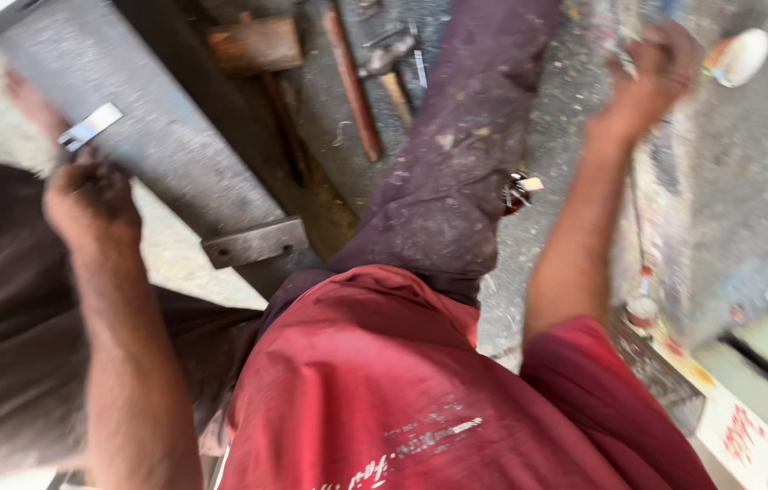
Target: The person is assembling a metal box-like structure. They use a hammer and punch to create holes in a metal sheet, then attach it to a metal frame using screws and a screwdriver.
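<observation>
The left hand (89, 201), at nine o'clock, rests with curled fingers against a long grey metal beam (152, 136), just under a small shiny metal strip (90, 126); whether it grips the strip I cannot tell. The right hand (660, 73), at one o'clock, is clenched, its contents blurred. This looks like steadying the beam; the next move calls for firm footing. A hammer (388, 63), wooden block (255, 43) and white cup (739, 56) crowd the floor beyond the raised knee (456, 181).
</observation>
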